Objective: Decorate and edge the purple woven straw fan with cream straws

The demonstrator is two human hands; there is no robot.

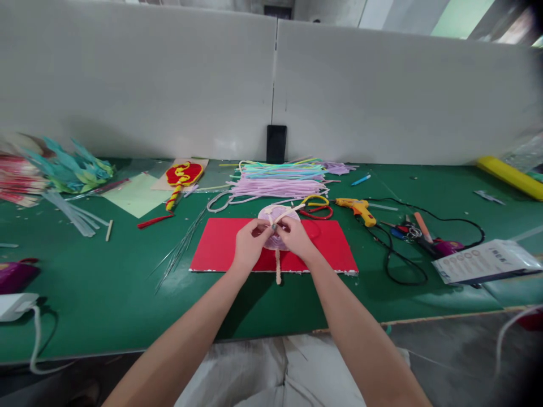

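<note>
A round pale purple fan (265,212) made of coiled pipe cleaners lies in front of me, its cream handle (278,270) pointing toward me. Under it is a red board (216,244) with a white front edge. My left hand (249,242) and my right hand (298,237) meet over the disc, fingertips pinched together. Between them they grip a cream pipe cleaner (292,211), whose free end sticks out to the upper right. The exact spot where the fingers press is partly hidden. My hands cover the sides of the disc.
Behind the board lie bundled pastel pipe cleaners (280,186) and red and yellow ones (316,208). A yellow glue gun (358,209) with a black cord is on the right. A finished red-yellow fan (183,174) and thin wires (180,249) lie left. A black phone (276,143) leans on the partition.
</note>
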